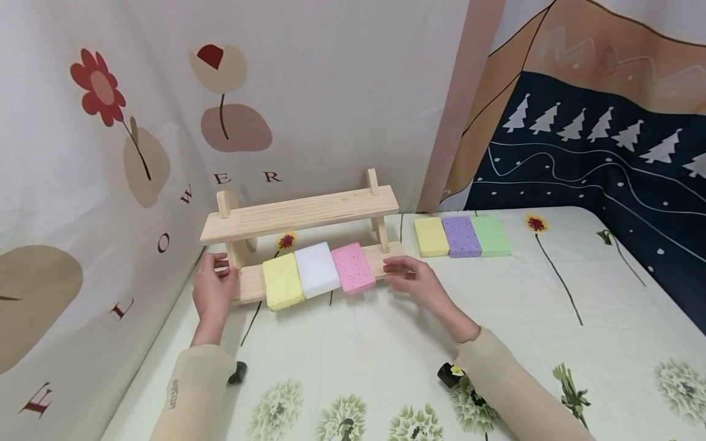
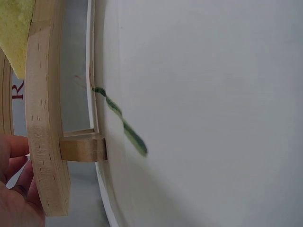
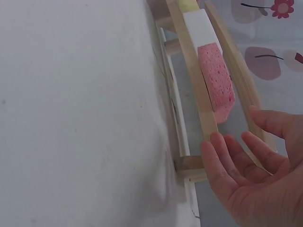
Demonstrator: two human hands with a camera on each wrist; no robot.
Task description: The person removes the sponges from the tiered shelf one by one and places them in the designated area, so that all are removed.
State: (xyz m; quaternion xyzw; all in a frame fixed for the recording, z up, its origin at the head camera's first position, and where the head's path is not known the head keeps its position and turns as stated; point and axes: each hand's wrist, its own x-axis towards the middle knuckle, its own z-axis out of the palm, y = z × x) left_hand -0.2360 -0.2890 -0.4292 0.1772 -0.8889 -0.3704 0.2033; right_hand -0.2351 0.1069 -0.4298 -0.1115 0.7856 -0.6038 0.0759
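Note:
A two-tier wooden shelf stands near the back wall. On its lower board lean a yellow sponge, a white sponge and a pink sponge, side by side. My left hand holds the shelf's left end, fingers bent at the lower board; in the left wrist view the board partly hides them. At the opposite end, my right hand has loosely bent, spread fingers at the lower board's tip. The right wrist view shows these fingertips beside the board, apparently touching it.
Right of the shelf, a yellow sponge, a purple sponge and a green sponge lie in a row. A flower-print cloth covers the table. Printed curtains close off the back and left.

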